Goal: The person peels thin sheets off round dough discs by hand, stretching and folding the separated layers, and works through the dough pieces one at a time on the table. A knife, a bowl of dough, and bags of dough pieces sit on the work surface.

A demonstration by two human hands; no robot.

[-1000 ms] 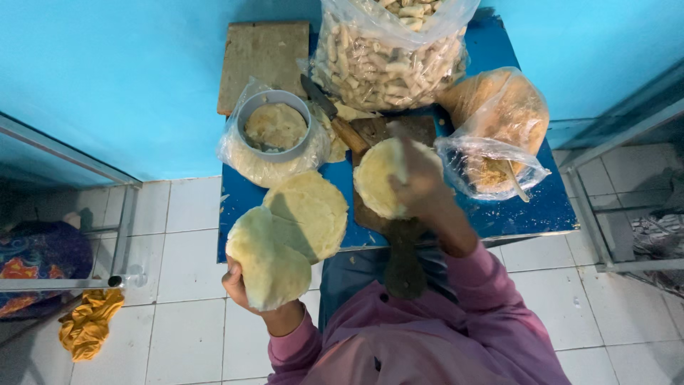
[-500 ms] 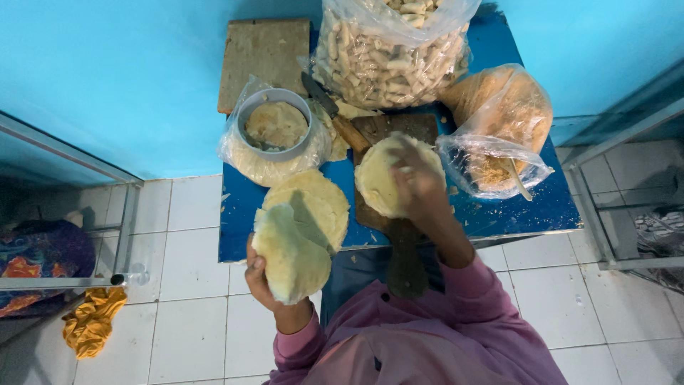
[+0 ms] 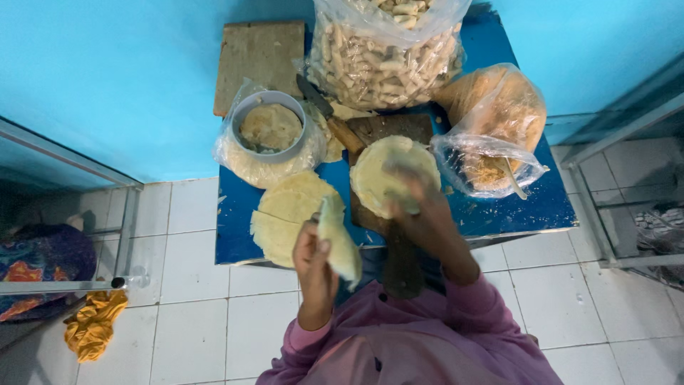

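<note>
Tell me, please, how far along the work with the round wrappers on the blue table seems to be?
Done: a large clear bag is full of finished rolls. In hand: the left hand holds one thin wrapper, while the right hand rests on another wrapper on the cutting board. Left: a stack of wrappers, plus filling in the bowl.

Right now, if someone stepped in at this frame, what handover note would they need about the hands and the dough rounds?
Left hand: holds one thin pale round, lifted on edge above the stack of rounds on the blue table.
Right hand: fingers spread flat on another round lying on the dark wooden board.
Nearby: knife, bowl in a plastic bag, orange filling bag.
Done: one round is laid out. Left: it has no filling on it, and the stack remains.
</note>
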